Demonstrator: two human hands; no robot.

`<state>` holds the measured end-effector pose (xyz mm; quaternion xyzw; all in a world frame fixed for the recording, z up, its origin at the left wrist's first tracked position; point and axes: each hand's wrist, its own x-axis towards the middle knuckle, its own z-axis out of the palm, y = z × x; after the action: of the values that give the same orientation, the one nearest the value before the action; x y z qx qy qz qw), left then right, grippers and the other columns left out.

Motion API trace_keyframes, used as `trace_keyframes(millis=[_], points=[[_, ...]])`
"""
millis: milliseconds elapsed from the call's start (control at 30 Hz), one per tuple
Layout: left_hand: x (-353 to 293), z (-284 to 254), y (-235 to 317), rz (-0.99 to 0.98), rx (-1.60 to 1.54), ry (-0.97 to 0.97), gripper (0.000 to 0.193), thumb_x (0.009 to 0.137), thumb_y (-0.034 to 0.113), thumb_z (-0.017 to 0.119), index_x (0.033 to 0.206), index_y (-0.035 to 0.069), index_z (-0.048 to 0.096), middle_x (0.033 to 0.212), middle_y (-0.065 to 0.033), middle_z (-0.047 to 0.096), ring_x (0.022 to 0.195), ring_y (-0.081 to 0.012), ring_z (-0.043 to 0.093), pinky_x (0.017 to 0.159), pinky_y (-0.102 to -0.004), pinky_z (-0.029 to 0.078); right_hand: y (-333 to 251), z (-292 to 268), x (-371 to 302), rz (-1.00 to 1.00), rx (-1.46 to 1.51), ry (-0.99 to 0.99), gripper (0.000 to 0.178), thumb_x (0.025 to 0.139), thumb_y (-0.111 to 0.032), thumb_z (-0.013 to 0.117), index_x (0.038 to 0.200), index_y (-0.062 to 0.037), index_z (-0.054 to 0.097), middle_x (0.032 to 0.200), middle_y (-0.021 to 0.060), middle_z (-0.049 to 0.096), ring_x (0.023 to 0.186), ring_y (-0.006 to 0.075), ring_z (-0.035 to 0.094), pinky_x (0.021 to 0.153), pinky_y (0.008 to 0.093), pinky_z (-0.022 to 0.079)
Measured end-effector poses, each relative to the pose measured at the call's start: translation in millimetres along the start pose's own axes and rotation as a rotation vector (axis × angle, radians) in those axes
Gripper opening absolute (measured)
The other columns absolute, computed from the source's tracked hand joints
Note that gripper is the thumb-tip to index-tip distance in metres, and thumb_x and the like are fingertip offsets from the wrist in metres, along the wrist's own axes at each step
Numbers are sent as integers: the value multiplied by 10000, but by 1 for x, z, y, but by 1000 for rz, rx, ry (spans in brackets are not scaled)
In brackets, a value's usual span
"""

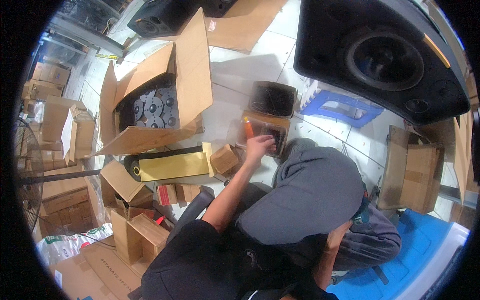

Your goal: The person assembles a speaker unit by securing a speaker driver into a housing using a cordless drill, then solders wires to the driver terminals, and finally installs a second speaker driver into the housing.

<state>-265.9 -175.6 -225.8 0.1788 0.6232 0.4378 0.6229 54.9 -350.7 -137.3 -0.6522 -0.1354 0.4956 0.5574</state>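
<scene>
My left hand (262, 147) reaches forward over a clear-walled tray (252, 131) with dark small contents. Its fingers are curled, and a slim orange stick-like tool (248, 128) juts up from the hand; its kind is not clear. Just beyond the tray stands a black-lined box (273, 98). My right hand (342, 230) is low on the right, beside my grey-trousered leg (310, 195), which hides part of it. Right by that hand shows a teal tool (361, 218), partly covered; whether the hand grips it does not show.
An open carton (192, 75) at the left holds several round grey speaker parts (154, 106). A large black speaker cabinet (385, 55) stands far right, above a blue-and-white step stool (340, 107). Small cartons (225, 160) and a fan (30, 170) lie left; a blue plastic surface (410, 250) is lower right.
</scene>
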Motion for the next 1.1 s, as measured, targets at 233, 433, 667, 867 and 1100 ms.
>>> trace_keyframes(millis=[233, 433, 667, 867, 1100], points=[[-3, 4, 4, -15, -119, -36, 339, 863, 83, 678, 1145, -98, 630, 922, -134, 701, 752, -200, 675, 679, -306, 552, 4, -12, 3, -16, -236, -177, 544, 1035, -417, 333, 1426, -39, 329, 1427, 101, 390, 1294, 267, 377, 1094, 406, 293], [-14, 7, 20, 46, 217, 40, 327, 854, 75, 666, 1139, -83, 648, 965, -142, 712, 796, -206, 695, 718, -308, 560, -7, 13, 5, -38, -54, -109, 363, 1014, -252, 489, 1291, -20, 511, 1239, 87, 554, 1124, 219, 525, 968, 352, 415], [3, -9, 3, -2, 5, -96, 272, 862, 64, 614, 1095, -76, 639, 973, -139, 697, 824, -182, 668, 754, -267, 534, 2, 18, 14, -147, -178, 0, 194, 957, -165, 611, 1055, -8, 670, 933, 10, 655, 815, 141, 587, 746, 277, 459], [15, -10, -3, -64, -148, -180, 287, 896, 115, 596, 1135, -40, 635, 1057, -134, 682, 917, -189, 649, 820, -273, 506, 13, 0, 15, -174, -510, -169, 404, 919, -141, 612, 1322, -165, 606, 1232, 98, 645, 1157, 246, 570, 1017, 363, 402], [19, 19, 28, 213, 645, -315, 241, 914, 147, 618, 1109, 10, 652, 1016, -75, 675, 890, -167, 637, 788, -263, 491, 16, 4, 13, -773, -918, -109, 196, 913, -99, 609, 1086, -32, 671, 968, 71, 677, 863, 201, 635, 801, 336, 498]])
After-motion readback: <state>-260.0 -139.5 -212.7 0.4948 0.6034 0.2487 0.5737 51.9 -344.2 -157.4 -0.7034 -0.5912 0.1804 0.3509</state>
